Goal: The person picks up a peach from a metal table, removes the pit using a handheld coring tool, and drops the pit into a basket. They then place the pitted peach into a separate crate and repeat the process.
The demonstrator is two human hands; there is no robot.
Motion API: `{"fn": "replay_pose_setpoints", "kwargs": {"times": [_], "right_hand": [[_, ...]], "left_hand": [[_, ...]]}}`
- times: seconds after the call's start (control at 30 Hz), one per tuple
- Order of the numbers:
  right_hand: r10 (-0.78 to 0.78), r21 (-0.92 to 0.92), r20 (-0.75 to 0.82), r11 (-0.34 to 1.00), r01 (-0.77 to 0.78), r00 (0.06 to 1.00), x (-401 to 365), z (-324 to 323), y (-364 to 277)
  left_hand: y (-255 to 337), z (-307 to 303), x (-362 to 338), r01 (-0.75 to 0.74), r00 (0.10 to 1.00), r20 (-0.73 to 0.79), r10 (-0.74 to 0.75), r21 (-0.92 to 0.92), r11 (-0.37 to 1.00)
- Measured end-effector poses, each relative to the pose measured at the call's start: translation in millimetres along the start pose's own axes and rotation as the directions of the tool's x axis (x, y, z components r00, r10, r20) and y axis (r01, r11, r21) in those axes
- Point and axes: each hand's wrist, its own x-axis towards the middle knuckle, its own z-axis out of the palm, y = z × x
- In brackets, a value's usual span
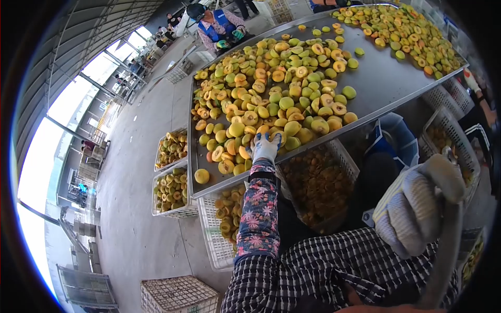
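Observation:
My left hand (265, 147), in a white glove with blue fingertips, reaches over the near edge of a metal table (383, 86). Its fingers are spread on a heap of yellow-green stone fruit (287, 103), and no fruit is plainly held. Many of the fruit are cut in half with brown centres showing; others look whole. Close to the camera at the right, my right hand (412, 206) wears a pale knit glove with its fingers curled closed. A small metal tool (449, 154) sticks out above the fist; its kind is hard to make out.
Crates of fruit halves (171, 190) stand on the floor left of the table. Under its near edge are a crate of brownish pieces (317, 182) and a blue bin (396, 136). A co-worker in a blue vest (222, 23) works at the far side. A second fruit heap (402, 31) lies farther right.

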Motion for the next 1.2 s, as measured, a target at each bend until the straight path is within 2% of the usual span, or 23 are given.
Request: {"fn": "replay_pose_setpoints", "kwargs": {"times": [0.07,0.1,0.13,0.2,0.23,0.33,0.37,0.5,0.57,0.63,0.67,0.73,0.77,0.8,0.9,1.1,1.2], "right_hand": [[0.008,0.015,-0.01,1.0,-0.008,1.0,-1.7,-0.7,5.5],[0.011,0.032,-0.02,0.999,-0.011,1.0,-1.6,1.2,6.4],[0.006,0.046,-0.032,0.999,-0.004,0.999,-3.0,1.5,4.5],[0.013,0.058,-0.042,0.998,-0.011,0.999,-1.8,3.3,6.1],[0.016,0.072,-0.043,0.997,-0.013,0.999,-0.7,4.9,7.0],[0.011,0.119,-0.06,0.993,-0.003,0.998,-0.5,5.7,8.5],[0.014,0.114,-0.061,0.993,-0.007,0.998,-0.6,6.0,10.5],[0.028,0.159,-0.108,0.987,-0.011,0.994,0.1,7.1,17.9],[0.007,0.151,-0.134,0.988,0.014,0.991,-12.1,10.6,15.9],[-0.051,0.166,-0.118,0.984,0.07,0.992,-14.5,11.1,14.6],[-0.075,0.169,-0.104,0.981,0.092,0.992,-15.1,10.3,14.5],[-0.037,0.139,-0.083,0.989,0.048,0.996,-8.8,7.4,16.2],[-0.014,0.132,-0.075,0.991,0.024,0.997,-5.4,6.9,16.3],[0.003,0.123,-0.071,0.992,0.006,0.997,-1.6,5.4,15.1],[0.051,0.112,-0.052,0.993,-0.045,0.997,3.7,2.1,15.5],[0.134,0.078,-0.007,0.988,-0.134,0.991,8.7,-11.5,17.2],[0.219,0.057,0.051,0.973,-0.222,0.974,11.2,-35.5,27.4]], "left_hand": [[2.3,-8.7,-6.7,0.006,0.998,0.055,-0.007,0.01,1.0],[0.9,-5.3,-5.2,0.005,1.0,0.017,-0.005,-0.006,1.0],[-3.0,-1.4,-6.4,-0.064,0.997,-0.052,0.063,-0.02,0.998],[-4.9,1.5,-8.4,-0.108,0.99,-0.097,0.098,-0.106,0.988],[-2.0,2.7,-13.0,-0.149,0.971,-0.205,0.121,-0.13,0.98],[-1.5,4.8,-14.6,-0.209,0.976,-0.15,0.159,-0.425,0.881],[0.1,7.1,-16.6,-0.3,0.943,-0.248,0.221,-0.351,0.887],[4.8,11.2,-14.7,-0.302,0.952,-0.234,0.197,-0.618,0.725],[22.0,-2.0,-28.3,-0.305,0.952,-0.269,0.144,-0.85,0.43],[23.3,-9.2,-27.2,-0.214,0.976,-0.21,0.056,-0.975,0.058],[21.7,-20.9,-34.5,-0.022,0.997,-0.04,0.062,-0.965,-0.262],[16.1,-34.6,-48.0,0.158,0.98,0.042,0.195,-0.762,-0.628],[13.2,-41.9,-54.7,0.212,0.963,0.024,0.268,-0.677,-0.705],[11.0,-44.3,-57.9,0.212,0.971,0.044,0.236,-0.621,-0.755],[8.1,-45.6,-64.9,0.128,0.989,0.014,0.15,-0.599,-0.79],[-2.6,-29.1,-66.2,0.161,0.987,0.068,0.149,-0.569,-0.806],[2.9,-26.0,-74.7,0.207,0.976,0.074,0.203,-0.596,-0.776]]}}
